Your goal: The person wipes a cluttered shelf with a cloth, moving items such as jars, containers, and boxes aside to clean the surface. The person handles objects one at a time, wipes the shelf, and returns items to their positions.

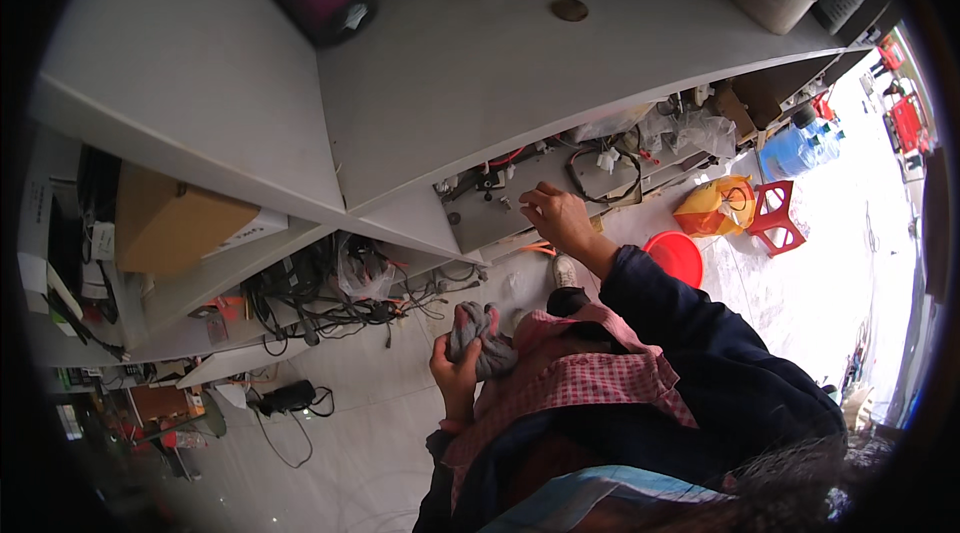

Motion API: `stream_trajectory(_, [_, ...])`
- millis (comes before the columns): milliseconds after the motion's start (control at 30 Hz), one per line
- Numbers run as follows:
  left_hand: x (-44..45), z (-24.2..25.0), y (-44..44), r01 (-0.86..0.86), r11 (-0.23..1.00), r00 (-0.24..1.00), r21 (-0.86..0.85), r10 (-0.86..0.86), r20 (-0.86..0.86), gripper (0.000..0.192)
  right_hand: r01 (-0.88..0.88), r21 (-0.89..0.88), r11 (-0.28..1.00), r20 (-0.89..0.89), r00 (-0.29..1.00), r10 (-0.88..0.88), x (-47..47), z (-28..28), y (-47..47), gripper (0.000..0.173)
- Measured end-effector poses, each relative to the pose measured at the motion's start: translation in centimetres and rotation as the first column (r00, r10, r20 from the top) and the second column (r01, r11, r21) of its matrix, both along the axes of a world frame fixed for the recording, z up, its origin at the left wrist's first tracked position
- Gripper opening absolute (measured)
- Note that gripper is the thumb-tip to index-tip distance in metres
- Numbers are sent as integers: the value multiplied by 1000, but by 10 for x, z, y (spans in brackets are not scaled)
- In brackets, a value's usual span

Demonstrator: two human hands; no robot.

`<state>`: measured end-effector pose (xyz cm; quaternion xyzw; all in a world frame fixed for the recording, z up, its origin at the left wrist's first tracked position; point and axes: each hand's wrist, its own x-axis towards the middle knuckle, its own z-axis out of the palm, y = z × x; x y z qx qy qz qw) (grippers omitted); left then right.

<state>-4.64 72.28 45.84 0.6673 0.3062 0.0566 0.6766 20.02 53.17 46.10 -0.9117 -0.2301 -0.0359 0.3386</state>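
Observation:
My left hand (pixel 455 377) is closed around a crumpled grey cloth (pixel 480 347) with pinkish-red patches, held low in front of my checked apron (pixel 592 386). Farther forward, my right hand (pixel 559 216) reaches to the edge of a lower shelf (pixel 480 227), its fingers bent. Whether anything small sits between those fingertips cannot be made out. Just left of them a small metallic-looking piece (pixel 505 202) lies on the shelf. Behind it are a small black part (pixel 490 182) and a loop of dark cable (pixel 604 188) with white connectors (pixel 607 159).
Above the lower shelf juts a grey upper shelf (pixel 480 90) with a brown disc (pixel 569 9) on it. Tangled black cables (pixel 315 308) hang at left. On the floor stand a red basin (pixel 675 259), a yellow bag (pixel 712 209) and a red stool (pixel 776 218).

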Motion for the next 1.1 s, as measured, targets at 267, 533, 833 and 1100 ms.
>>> stream_trajectory(267, [-21,-6,5,-104,994,994,29,105,-31,30,52,-163,985,39,998,-47,11,-25,34,21])
stream_trajectory(533, [-32,-7,9,-187,981,979,43,190,-69,33,105,2,994,182,978,-104,36,-10,45,20])
stream_trajectory(833, [-31,-4,7,-154,986,984,58,158,-79,34,11,104,995,207,978,-33,52,0,52,21])
stream_trajectory(1100, [-30,6,2,-193,981,978,32,195,-70,33,-241,-149,959,11,969,246,8,-28,95,23])
